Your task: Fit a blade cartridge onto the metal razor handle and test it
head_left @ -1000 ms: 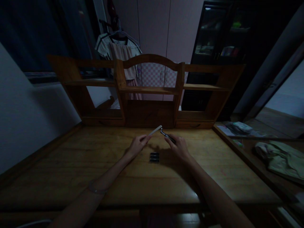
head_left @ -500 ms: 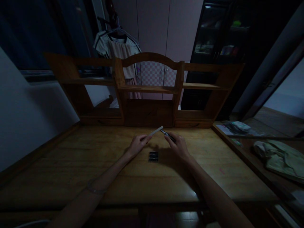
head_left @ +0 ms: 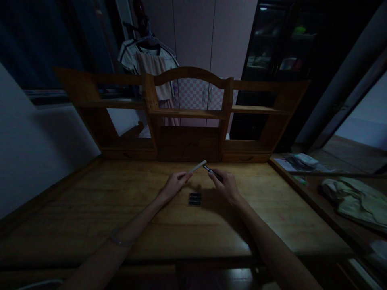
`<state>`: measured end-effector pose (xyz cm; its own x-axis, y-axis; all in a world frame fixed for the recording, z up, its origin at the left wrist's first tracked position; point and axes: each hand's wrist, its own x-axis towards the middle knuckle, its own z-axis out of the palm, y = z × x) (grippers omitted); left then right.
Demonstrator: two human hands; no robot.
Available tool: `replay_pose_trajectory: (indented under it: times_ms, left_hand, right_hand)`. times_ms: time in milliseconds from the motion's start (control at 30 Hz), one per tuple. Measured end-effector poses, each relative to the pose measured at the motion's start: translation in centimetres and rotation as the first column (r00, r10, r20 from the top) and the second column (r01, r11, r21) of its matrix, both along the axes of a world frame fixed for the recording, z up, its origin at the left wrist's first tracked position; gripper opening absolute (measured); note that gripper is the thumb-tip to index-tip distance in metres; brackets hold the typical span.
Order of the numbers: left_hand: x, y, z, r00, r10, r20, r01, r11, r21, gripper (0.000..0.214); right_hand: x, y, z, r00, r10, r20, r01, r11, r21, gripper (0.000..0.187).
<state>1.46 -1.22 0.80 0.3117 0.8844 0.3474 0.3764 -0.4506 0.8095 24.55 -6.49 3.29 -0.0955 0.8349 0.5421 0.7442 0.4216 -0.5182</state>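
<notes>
The left hand (head_left: 174, 184) pinches a slim white stick (head_left: 198, 166) slanting forward-right; the right hand (head_left: 226, 185) grips a black, silver-tipped tool (head_left: 213, 172) slanting forward-left. Their tips meet, or nearly, ahead between the hands

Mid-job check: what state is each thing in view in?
left hand: closed on white stick
white stick: held, slanting upward
right hand: closed on dark tool
dark tool: held, tip near white stick; contact unclear
three dark pieces: lying side by side on desk
left drawer: shut
right drawer: shut
shirt: hanging
</notes>
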Motion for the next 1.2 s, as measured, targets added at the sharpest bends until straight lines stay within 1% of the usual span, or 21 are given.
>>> replay_pose_trajectory:
  times_ms: [100,167,200,300,367,433,567,667,800,900,1067,1200]
  left_hand:
    - [-0.3,0.4,-0.3,0.995,0.096,0.021,-0.096,0.995,-0.024,0.045]
    - [-0.5,0.6,-0.4,0.993,0.118,0.032,-0.116,0.993,-0.036,0.046]
    - [-0.6,0.6,-0.3,0.994,0.106,0.036,-0.104,0.994,-0.034,0.046]
    - [-0.4,0.3,-0.1,1.000,0.009,0.016,-0.008,1.000,-0.017,0.045]
    - [-0.1,0.1,-0.1,1.000,-0.022,-0.006,0.022,1.000,-0.022,0.045]
    - [0.0,0.1,-0.2,1.000,0.004,-0.019,-0.005,1.000,-0.020,0.045]
    - [-0.3,0.1,-0.3,0.995,0.099,-0.011,-0.099,0.995,0.004,0.044]
    - [-0.3,-0.1,-0.1,0.996,0.086,-0.002,-0.086,0.996,0.009,0.045]
    - [0.0,-0.5,0.1,0.998,0.049,-0.049,-0.047,0.998,0.043,0.045]
    - [0.1,-0.3,0.0,0.995,0.070,-0.067,-0.068,0.997,0.043,0.047]
    - [-0.5,0.2,-0.3,0.991,0.131,-0.039,-0.130,0.991,0.018,0.049]
    - [-0.5,0.1,-0.2,0.994,0.107,-0.005,-0.107,0.994,0.010,0.049]
  right_hand:
    - [-0.1,-0.1,-0.1,1.000,0.019,0.004,-0.019,1.000,-0.004,0.033]
    - [-0.1,-0.1,-0.1,1.000,0.027,0.012,-0.027,1.000,-0.004,0.033]
    - [0.0,-0.1,-0.1,1.000,0.026,0.016,-0.026,1.000,-0.004,0.033]
    - [0.0,0.0,-0.1,1.000,0.016,0.017,-0.016,1.000,0.003,0.032]
    - [0.1,0.0,-0.1,1.000,0.014,0.015,-0.015,1.000,0.004,0.032]
    - [0.0,0.0,-0.1,0.999,0.026,0.022,-0.026,1.000,-0.003,0.031]
    - [-0.1,-0.2,0.0,0.999,0.040,0.028,-0.040,0.999,-0.005,0.031]
    - [-0.1,-0.2,0.0,0.999,0.029,0.021,-0.029,1.000,0.002,0.032]
    - [0.0,-0.1,0.0,1.000,0.002,0.027,-0.002,1.000,0.011,0.031]
    - [0.0,-0.1,-0.1,0.999,0.003,0.035,-0.004,1.000,0.016,0.030]
    - [0.1,0.0,-0.3,1.000,0.018,0.002,-0.018,1.000,0.013,0.031]
    - [0.2,0.2,-0.4,1.000,0.008,0.008,-0.008,1.000,0.010,0.031]
